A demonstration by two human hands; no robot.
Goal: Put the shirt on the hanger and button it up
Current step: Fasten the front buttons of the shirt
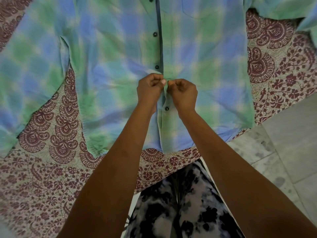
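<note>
Maroon paisley bedsheet [51, 177]; grey tiled floor [283, 143].

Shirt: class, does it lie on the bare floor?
No, the shirt lies spread on a patterned cloth; the floor shows beside it.

One shirt [205, 66], with four dark buttons [155, 34] showing and one pocket [197, 7]. Two hands: a left hand [150, 88] and a right hand [184, 93]. One flowery sheet [51, 177].

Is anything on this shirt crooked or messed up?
Only a little. Below the left hand and right hand, the front strip of the shirt puckers into a ridge beside the lowest button, while above the hands it lies flat and straight. No tear or stain shows.
</note>
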